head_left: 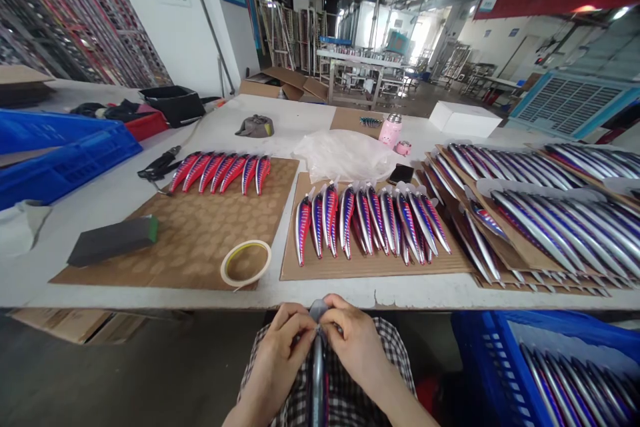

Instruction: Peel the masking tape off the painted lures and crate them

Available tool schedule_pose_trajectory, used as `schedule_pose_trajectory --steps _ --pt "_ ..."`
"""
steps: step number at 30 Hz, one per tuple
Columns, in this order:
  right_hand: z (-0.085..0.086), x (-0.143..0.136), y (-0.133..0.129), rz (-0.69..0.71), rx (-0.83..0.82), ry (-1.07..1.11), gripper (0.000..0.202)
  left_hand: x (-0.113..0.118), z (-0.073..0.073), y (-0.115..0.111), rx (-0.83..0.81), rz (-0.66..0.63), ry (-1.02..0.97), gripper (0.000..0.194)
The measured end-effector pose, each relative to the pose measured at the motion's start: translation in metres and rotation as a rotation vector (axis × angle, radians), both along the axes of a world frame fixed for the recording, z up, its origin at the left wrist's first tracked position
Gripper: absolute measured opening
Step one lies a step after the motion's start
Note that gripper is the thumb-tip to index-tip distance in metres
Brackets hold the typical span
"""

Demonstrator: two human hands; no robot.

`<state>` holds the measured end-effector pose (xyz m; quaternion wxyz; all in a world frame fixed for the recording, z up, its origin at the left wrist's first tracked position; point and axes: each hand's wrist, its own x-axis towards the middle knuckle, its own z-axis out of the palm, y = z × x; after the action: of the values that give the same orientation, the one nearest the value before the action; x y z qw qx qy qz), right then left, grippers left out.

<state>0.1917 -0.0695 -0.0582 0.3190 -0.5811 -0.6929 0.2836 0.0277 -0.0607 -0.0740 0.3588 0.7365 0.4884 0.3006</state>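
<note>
Over the lap, a dark silvery fishing lure (318, 380) points away from me, with a translucent grey tab (319, 309) at its far end. My left hand (280, 360) pinches that end from the left, thumb and fingertips pressed together. From the other side my right hand (355, 340) grips the same end, its fingers curled close around the tab. Just beyond, on the table, a row of red, blue and silver lures (370, 220) lies on a cardboard sheet (340, 267). The lower body of the held lure runs out of view at the bottom.
A tape roll (246, 263), a dark sanding block (113, 240) and red lures (220, 173) lie on the left cardboard. Stacked sheets of silvery lures (540, 213) fill the right. A blue crate (480, 347) with lures stands below right; a pink bottle (391, 130) stands behind.
</note>
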Motion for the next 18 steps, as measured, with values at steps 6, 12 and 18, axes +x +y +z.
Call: schedule_pose_trajectory --steps 6,12,18 --pt "0.003 -0.001 0.001 0.0 0.013 -0.06 0.025 0.001 0.0 0.0 0.023 0.017 -0.001 0.014" --pt "-0.017 -0.012 -0.017 -0.121 0.048 -0.001 0.026 -0.001 -0.003 0.0 0.054 0.038 0.014 0.016" --pt "-0.02 -0.013 -0.069 -0.015 0.038 0.071 0.062 -0.011 -0.02 0.006 0.186 -0.005 -0.064 0.02"
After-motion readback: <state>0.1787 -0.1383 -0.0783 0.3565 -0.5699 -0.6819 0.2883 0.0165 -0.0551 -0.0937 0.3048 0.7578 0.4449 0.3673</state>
